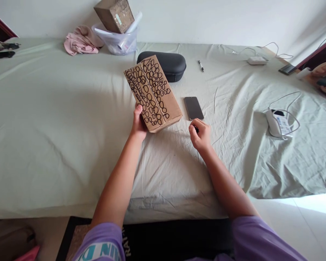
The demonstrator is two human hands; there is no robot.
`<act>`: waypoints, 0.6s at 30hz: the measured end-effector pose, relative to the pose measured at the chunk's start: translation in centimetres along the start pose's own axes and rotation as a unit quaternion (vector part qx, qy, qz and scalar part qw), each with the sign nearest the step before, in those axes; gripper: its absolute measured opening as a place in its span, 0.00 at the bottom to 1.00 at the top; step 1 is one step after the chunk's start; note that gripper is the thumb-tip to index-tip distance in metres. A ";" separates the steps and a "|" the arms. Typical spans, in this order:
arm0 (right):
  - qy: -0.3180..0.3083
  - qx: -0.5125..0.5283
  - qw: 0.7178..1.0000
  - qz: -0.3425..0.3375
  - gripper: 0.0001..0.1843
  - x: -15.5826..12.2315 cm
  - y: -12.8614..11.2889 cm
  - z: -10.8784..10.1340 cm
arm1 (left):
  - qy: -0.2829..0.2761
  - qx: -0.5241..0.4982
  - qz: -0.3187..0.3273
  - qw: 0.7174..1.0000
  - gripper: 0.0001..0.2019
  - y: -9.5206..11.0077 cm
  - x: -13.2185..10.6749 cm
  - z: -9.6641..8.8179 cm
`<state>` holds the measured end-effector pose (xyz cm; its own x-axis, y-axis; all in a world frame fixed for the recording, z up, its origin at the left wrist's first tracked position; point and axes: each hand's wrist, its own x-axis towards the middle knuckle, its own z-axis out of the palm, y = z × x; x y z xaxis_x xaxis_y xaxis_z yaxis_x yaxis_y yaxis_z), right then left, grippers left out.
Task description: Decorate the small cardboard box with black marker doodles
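My left hand (pixel 139 123) grips a brown cardboard box (pixel 154 96) by its lower left edge, thumb on the top face. The box is tilted toward me, and its face is covered in hand-drawn black loops on both sides of a taped seam. My right hand (pixel 200 135) is closed to the right of the box, apart from it, with a bit of something small and dark showing between the fingers. Just beyond that hand lies a black smartphone (pixel 194 107), screen up.
Behind the box sits a black hard case (pixel 171 65), with a marker pen (pixel 201 66) to its right. A plastic basket (pixel 119 43) holding another box (pixel 115 16) stands by the wall beside pink cloth (pixel 81 40). White corded devices (pixel 278 123) lie on the right of the green sheet (pixel 57 127).
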<state>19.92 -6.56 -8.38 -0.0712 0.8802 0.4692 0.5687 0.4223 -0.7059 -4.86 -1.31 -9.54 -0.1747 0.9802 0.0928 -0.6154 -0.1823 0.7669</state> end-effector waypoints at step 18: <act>-0.121 -0.223 0.966 0.057 0.25 0.4 4.5 0.9 | -0.026 -0.022 -0.031 0.999 0.33 -0.1 0.2 -0.3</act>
<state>21.69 -4.15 -11.87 -0.1460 0.9629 0.2271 0.8761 0.2325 -0.4224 -5.07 -1.15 -9.82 -0.0948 0.9923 0.0796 -0.6570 -0.1224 0.7439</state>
